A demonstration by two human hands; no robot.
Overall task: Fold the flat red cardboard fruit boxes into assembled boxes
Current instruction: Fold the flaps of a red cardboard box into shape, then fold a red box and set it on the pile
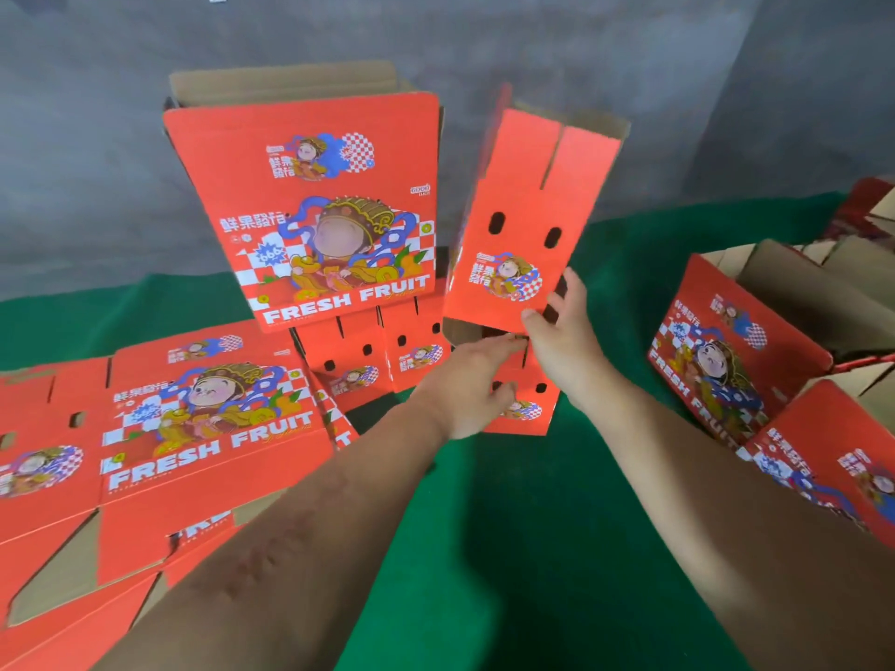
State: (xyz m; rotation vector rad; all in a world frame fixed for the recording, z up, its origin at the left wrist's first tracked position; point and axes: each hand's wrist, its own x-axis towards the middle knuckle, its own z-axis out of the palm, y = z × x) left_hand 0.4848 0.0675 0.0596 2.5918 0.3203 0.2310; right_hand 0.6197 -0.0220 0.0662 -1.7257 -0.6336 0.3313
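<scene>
A red fruit box [525, 220] stands on end in the middle, tilted, its narrow side with two oval holes facing me. My right hand [562, 322] has its fingers spread against the box's lower right corner. My left hand [472, 380] reaches with straight fingers under the box's bottom edge, above another red box [528, 404] lying below it. An assembled box [319, 205] stands upright to the left on other boxes. Flat red boxes [184, 428] are stacked at the near left.
Green cloth [508, 549] covers the work surface. Several assembled boxes [755, 360] with open tops sit at the right. More red boxes [378, 355] lie under the upright one. A grey wall [97, 162] rises behind.
</scene>
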